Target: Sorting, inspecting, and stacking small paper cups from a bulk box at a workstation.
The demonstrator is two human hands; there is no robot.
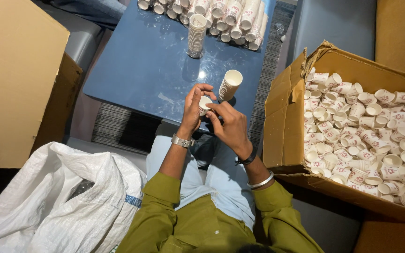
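A small paper cup [205,104] is pinched between the fingers of the left hand [192,108] and the right hand [229,124], both closed on it. The thin wall could be crushed by too tight a squeeze, and the leaning stack of cups [229,85] just beside on the blue desk [141,65] could be toppled by a nudge.

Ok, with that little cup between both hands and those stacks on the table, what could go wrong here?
The leaning stack of cups lies right beside the hands; a bump from the right hand could roll it away. The small paper cup is pinched between both hands, so the left hand could crush its thin rim. The upright stack looks tall and may topple if the blue table is jolted.
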